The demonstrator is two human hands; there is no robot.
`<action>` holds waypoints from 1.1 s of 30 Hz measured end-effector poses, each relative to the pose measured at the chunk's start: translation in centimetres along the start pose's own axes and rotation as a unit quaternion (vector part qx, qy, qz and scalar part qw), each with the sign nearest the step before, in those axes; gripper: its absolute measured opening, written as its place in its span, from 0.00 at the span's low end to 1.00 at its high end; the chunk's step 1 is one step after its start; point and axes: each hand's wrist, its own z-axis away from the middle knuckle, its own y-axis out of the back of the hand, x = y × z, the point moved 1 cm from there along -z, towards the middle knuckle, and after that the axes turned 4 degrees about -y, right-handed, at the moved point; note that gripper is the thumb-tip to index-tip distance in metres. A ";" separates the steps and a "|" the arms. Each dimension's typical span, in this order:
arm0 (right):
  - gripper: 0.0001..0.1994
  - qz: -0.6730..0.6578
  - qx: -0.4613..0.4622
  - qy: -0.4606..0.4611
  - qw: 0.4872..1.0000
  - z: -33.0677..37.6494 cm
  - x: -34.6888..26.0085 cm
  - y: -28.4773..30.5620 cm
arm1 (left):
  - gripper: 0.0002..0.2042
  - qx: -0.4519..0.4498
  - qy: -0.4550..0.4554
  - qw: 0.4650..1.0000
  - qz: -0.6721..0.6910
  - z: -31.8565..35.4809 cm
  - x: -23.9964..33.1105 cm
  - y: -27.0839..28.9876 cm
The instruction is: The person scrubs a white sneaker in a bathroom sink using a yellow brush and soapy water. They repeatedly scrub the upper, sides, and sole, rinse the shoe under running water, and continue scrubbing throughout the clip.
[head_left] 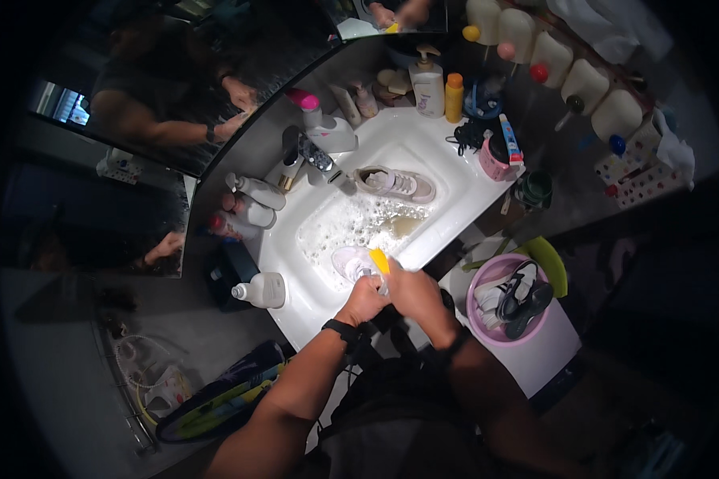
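Note:
Over the near edge of a white sink (294, 307), my left hand (365, 302) is closed on a pale sneaker (348, 261), toe pointing into the basin. My right hand (417, 297) grips a yellow brush (379, 260) against the sneaker's upper; its bristles are hidden. Foamy water (331, 227) lies in the basin, with a murky patch at its right. The second sneaker (399, 185), pale beige and without laces, rests upright near the back of the sink, beside the faucet (321, 160).
Bottles line the sink's left and back edges, including a white bottle (262, 290) and a pump bottle (427, 84). Dark laces (473, 137) lie by a pink cup (495, 165). At right, a pink basin (473, 315) holds black-and-white shoes (522, 297). Mirrored cabinets (168, 104) hang at left.

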 end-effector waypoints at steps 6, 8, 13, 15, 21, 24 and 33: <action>0.24 0.076 0.148 0.217 0.962 3.5 1.8 -2.2 | 0.10 0.061 -0.026 0.996 -0.064 -0.5 -1.0 -0.1; 0.23 0.002 0.287 0.278 0.917 3.7 2.4 -2.5 | 0.07 0.092 -0.077 0.993 -0.010 -0.8 -1.0 0.0; 0.25 -0.032 0.042 0.137 0.989 2.8 2.0 -1.7 | 0.08 0.055 -0.056 0.997 -0.030 -1.0 -0.8 0.0; 0.29 -0.025 0.037 0.151 0.988 2.9 1.3 -1.3 | 0.08 0.087 -0.044 0.995 0.014 -0.7 -0.8 -0.1; 0.25 0.070 0.014 0.031 0.997 4.2 0.1 -0.4 | 0.11 0.016 -0.003 0.999 -0.043 -0.7 -1.6 0.7; 0.23 0.020 0.053 0.073 0.996 3.9 0.7 -0.5 | 0.13 0.004 -0.037 0.996 -0.085 -1.0 -2.0 1.0; 0.21 -0.176 0.101 0.036 0.978 4.9 5.8 -3.0 | 0.12 0.015 -0.009 1.000 0.011 -0.2 -2.7 0.7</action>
